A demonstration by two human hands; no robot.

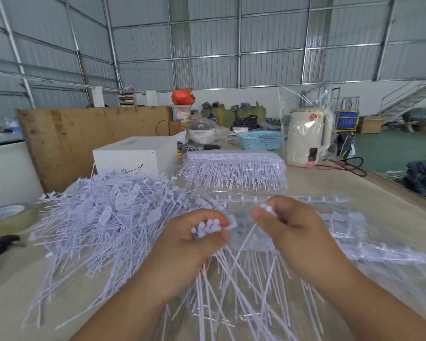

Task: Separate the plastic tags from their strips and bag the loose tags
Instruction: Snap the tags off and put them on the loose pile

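My left hand (194, 242) grips a bunch of white plastic tags (207, 227) by their heads, their long tails hanging down toward me. My right hand (288, 230) pinches one tag (268, 209) by its head, just right of the bunch and apart from it. Under and beyond both hands lie clear strips (280, 200) with tags attached. A large heap of loose tags (103, 212) spreads on the table to the left. A bagged stack of tag strips (234, 171) sits farther back.
A white box (135, 153) stands behind the heap. A tape roll (8, 217) and a dark object (0, 242) lie at the left edge. A cream kettle (308, 136), a blue basket (261, 140) and cables sit at the back right. The table edge runs along the right.
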